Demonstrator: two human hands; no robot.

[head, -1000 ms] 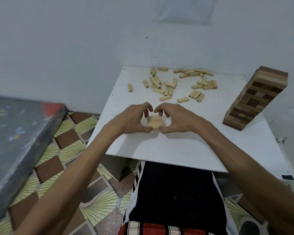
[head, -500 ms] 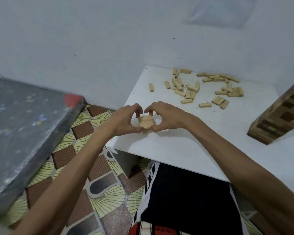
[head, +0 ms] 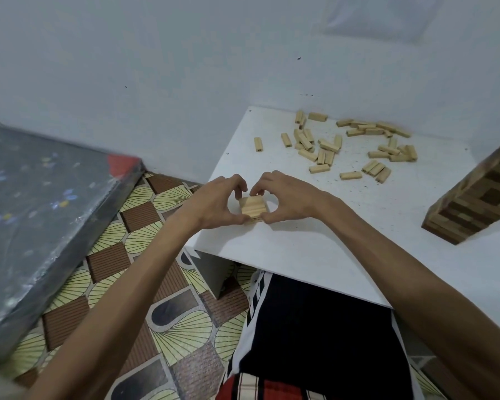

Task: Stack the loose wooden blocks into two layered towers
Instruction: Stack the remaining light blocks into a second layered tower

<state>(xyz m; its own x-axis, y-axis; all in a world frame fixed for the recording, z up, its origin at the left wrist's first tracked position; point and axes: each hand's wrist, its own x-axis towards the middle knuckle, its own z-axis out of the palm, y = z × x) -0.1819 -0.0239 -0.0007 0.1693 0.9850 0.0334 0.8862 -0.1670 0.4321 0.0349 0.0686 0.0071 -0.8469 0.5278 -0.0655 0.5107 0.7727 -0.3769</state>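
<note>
A head-worn camera looks down at a white bench (head: 315, 246) set in the corner of a pale wall (head: 156, 67). Near its front left edge, a low stack (head: 252, 207) of pale wooden blocks sits between the left hand (head: 214, 202) and the right hand (head: 286, 197). Both hands curl round it, thumbs pinching its near bottom edge and forefingers bent over its far side, apparently squaring the layers. Well beyond, loose blocks (head: 324, 148) lie scattered toward the back of the bench. At the right edge stands a tall tower (head: 474, 200) of dark and pale layers, partly cut off. The blocks look light, stiff and smooth, so they should shift easily when nudged. Each is probably best taken by its long sides and set down gently. A patterned floor (head: 156, 327) and a grey wrapped slab (head: 41, 212) lie to the left.
</note>
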